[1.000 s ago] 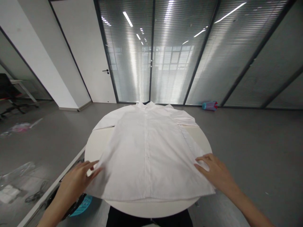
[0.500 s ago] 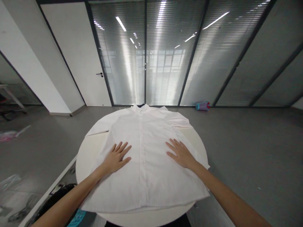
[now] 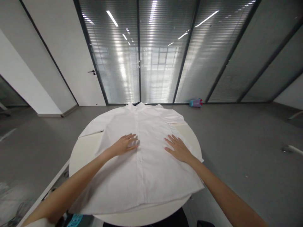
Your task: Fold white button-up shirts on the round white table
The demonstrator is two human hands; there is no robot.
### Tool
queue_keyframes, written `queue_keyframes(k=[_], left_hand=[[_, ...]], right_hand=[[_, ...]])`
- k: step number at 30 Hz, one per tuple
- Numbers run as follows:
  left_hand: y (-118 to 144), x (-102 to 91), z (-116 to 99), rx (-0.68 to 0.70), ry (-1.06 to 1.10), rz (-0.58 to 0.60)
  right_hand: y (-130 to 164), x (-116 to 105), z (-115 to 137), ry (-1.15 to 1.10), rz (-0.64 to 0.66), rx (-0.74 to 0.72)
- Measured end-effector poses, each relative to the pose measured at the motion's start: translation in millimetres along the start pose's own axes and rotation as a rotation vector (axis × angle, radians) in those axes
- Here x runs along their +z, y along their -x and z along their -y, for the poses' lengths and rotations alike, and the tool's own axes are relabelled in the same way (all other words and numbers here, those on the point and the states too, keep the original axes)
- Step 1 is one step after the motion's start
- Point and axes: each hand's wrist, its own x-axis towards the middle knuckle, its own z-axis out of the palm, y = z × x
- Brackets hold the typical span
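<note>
A white button-front shirt [image 3: 123, 183] lies spread out, front side up, with its collar at the far edge of a round white table [image 3: 81, 151]. My left hand [image 3: 125, 144] is over the shirt's middle, its fingers stretched toward the button placket; I cannot tell whether it presses on the cloth. On the right half of the shirt, my right hand [image 3: 178, 148] lies flat with spread fingers. Neither hand holds anything.
Beyond the table are glass partitions [image 3: 158, 72] with blinds and a white door [image 3: 63, 47]. A blue and pink basket [image 3: 196, 102] lies on the grey floor near the glass. A turquoise object [image 3: 75, 220] shows below the table at lower left.
My left hand has moved right and slightly up, toward the placket. My right hand stays on nearly the same patch of shirt. The camera view has shifted a little to the right.
</note>
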Motion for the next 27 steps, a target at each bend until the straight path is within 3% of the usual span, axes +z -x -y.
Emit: queue_keyframes(k=[6, 12, 20, 24, 27], left_hand=[[-46.5, 24.9, 16.7, -0.075, -0.055, -0.009], [-42.8, 43.7, 29.0, -0.056, -0.046, -0.026], [-37.6, 36.2, 26.5, -0.023, -0.023, -0.001], [-36.9, 33.4, 22.8, -0.043, 0.131, -0.047], [-45.4, 24.5, 30.5, -0.083, 0.513, -0.161]], right_hand=[[0.8, 0.2, -1.2, 0.002, 0.004, 0.001], [7.7, 8.3, -0.2, 0.005, -0.026, 0.001], [18.7, 5.6, 15.3, 0.008, -0.007, 0.057], [-4.7, -6.0, 16.0, -0.098, -0.060, 0.058], [-52.9, -25.9, 15.1, -0.452, -0.083, 0.008]])
